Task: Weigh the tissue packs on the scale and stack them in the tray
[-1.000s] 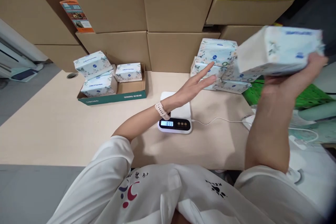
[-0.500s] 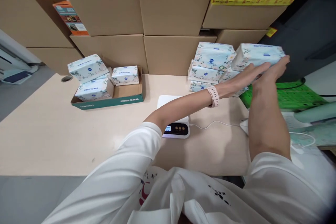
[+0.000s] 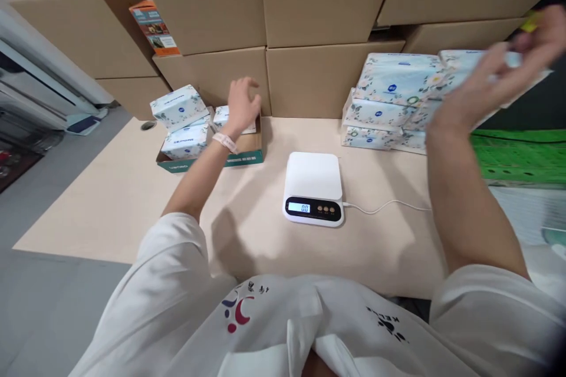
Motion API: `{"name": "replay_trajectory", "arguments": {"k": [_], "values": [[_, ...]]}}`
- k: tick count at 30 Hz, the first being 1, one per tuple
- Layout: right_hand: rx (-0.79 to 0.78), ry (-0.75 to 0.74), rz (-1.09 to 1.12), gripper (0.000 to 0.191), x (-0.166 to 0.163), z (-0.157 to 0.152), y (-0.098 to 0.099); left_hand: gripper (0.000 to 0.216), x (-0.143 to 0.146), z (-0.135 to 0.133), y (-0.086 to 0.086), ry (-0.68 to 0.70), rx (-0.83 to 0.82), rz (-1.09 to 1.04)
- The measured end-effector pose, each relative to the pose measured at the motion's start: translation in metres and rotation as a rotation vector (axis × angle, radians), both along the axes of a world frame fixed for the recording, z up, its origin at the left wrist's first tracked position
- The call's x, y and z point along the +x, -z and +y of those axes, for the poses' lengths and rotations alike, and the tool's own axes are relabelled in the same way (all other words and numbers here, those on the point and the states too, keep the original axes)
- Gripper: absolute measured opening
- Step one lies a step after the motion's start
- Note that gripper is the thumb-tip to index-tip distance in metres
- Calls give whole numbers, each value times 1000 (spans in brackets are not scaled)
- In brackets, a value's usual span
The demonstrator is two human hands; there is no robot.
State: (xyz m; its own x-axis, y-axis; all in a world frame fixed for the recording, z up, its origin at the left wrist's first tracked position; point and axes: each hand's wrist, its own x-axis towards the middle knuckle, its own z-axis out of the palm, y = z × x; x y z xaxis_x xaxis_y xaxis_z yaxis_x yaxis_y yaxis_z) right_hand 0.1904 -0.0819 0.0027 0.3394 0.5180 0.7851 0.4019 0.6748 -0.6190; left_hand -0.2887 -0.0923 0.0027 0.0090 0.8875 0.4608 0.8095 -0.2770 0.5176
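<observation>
My left hand (image 3: 243, 105) hovers over a pack of tissues (image 3: 222, 115) in the shallow green-edged carton (image 3: 247, 157), fingers bent and apart, with nothing visible in them. More tissue packs (image 3: 179, 107) are piled in that carton's left part. On the right, my right hand (image 3: 499, 79) is blurred and raised in front of the stacked tissue packs (image 3: 393, 79), its fingers apart and holding nothing I can see. It partly hides the stack's right side. Between the hands lies a white digital scale (image 3: 313, 177) with a bare plate and a display reading 0.0.
Large cardboard boxes (image 3: 331, 0) form a wall behind the table (image 3: 265, 241). A white cable (image 3: 380, 207) runs rightward from the scale. A green plastic crate (image 3: 522, 156) stands at the right, and an orange printed box (image 3: 154, 28) is tucked among the cartons.
My left hand has moved from the right-hand stack across to the carton on the left. My right hand has come off the top right pack, which rests on the stack. The view has shifted.
</observation>
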Motion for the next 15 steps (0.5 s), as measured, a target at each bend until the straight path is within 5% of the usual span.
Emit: {"name": "replay_trajectory", "arguments": {"k": [2,7,15], "values": [[109,170,-57,47,-69,-11,9,69,-41,15,-3,-81,-203,251],[-32,-208,-467,25,-187,-64,40,133,-85,39,-2,-74,-641,577],[-332,-450,-540,26,-209,-137,80,139,-87,69,-2,-11,-760,707]]}}
